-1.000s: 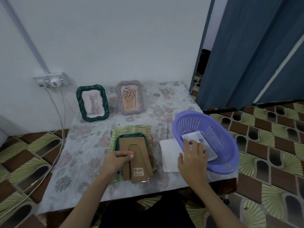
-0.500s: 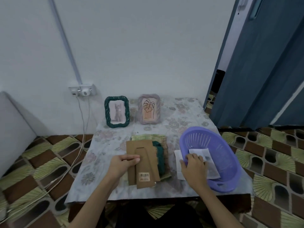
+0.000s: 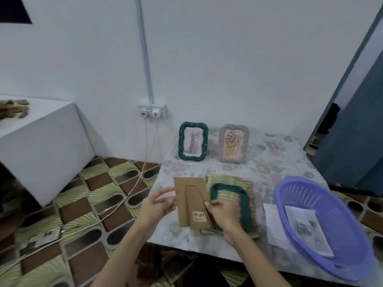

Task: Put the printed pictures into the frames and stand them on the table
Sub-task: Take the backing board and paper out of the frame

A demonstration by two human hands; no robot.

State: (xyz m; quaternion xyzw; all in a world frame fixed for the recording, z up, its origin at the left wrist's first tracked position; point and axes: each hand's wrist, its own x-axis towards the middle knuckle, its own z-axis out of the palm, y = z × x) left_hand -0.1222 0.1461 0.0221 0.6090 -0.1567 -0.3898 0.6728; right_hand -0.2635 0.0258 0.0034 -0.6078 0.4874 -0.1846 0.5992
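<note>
- Two framed pictures (image 3: 193, 141) stand at the table's (image 3: 275, 160) back.
- We hold a backing board (image 3: 191, 201) in both hands: left hand (image 3: 158, 206), right hand (image 3: 221, 211).
- The green frame (image 3: 230, 206) lies empty; prints (image 3: 304, 226), apparently, wait in the basket (image 3: 323, 226).

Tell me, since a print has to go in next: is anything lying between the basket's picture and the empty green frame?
Nothing solid. Only a white sheet lies flat on the table between the printed picture in the purple basket and the empty green frame; the basket wall must be cleared.
</note>
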